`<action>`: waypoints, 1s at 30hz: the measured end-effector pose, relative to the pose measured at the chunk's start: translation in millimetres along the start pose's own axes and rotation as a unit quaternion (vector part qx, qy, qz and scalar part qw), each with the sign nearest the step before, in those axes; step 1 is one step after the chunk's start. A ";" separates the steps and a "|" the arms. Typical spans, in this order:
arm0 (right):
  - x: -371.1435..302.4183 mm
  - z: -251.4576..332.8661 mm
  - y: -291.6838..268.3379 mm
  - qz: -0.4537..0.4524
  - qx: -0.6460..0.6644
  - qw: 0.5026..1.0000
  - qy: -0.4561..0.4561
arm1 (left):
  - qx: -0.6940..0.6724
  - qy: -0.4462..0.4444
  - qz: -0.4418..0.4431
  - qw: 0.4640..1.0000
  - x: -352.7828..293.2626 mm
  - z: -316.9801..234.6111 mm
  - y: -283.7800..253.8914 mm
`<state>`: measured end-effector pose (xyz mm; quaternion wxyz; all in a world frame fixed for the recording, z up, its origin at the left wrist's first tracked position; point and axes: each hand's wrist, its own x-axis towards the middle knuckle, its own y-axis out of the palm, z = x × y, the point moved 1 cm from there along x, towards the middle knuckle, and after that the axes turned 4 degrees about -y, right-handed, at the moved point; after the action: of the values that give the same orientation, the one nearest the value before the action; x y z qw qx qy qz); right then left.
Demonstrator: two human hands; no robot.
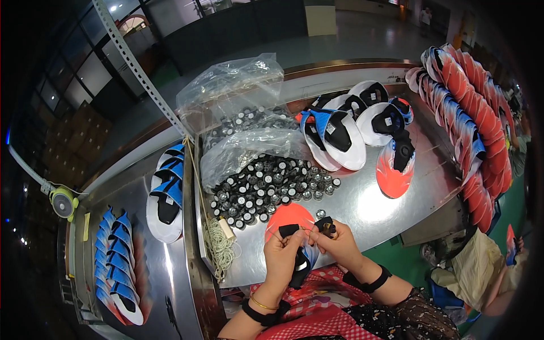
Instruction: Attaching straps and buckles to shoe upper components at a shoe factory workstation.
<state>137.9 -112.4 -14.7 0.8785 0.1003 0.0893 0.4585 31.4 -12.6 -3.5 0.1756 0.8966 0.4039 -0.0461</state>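
Left hand [280, 255]: grip pinches black tab [288, 230], seemingly for steadiness
Right hand [341, 245]: grip pinches dark piece [323, 224]
Caps [261, 193]: heaped within reach

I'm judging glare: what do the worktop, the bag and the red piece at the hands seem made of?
Worktop: likely polished metal, grey with bright glare. Bag: thin clear plastic, glossy and crinkled. Red piece: matte, no sheen; perhaps fabric or foam.

My metal desk [352, 198] bore a heap of small round black pieces [266, 187], a clear plastic bag [241, 156] holding more, pale green cord [221, 246] at its left edge, and several blue-and-white shoe-shaped pieces [347, 147]; on the second desk [164, 269], to my left, overlapping blue pieces [122, 252] lay in rows
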 end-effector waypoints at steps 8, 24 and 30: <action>0.1 -1.6 -5.9 -0.068 -0.373 0.885 -0.271 | -0.036 -0.073 -0.013 0.997 8.1 -2.8 -6.4; 5.6 -6.2 1.4 -0.022 -0.109 0.990 -0.091 | 0.003 -0.041 0.007 0.999 2.8 -4.6 3.3; 5.0 7.1 -2.9 -0.040 -0.359 0.906 -0.220 | -0.035 -0.062 0.018 0.997 6.9 -1.3 -4.5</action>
<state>144.8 -110.5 -9.0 0.8702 -0.1269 -0.2732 0.3899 32.6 -4.5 -5.1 0.2324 0.8924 0.3776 -0.0842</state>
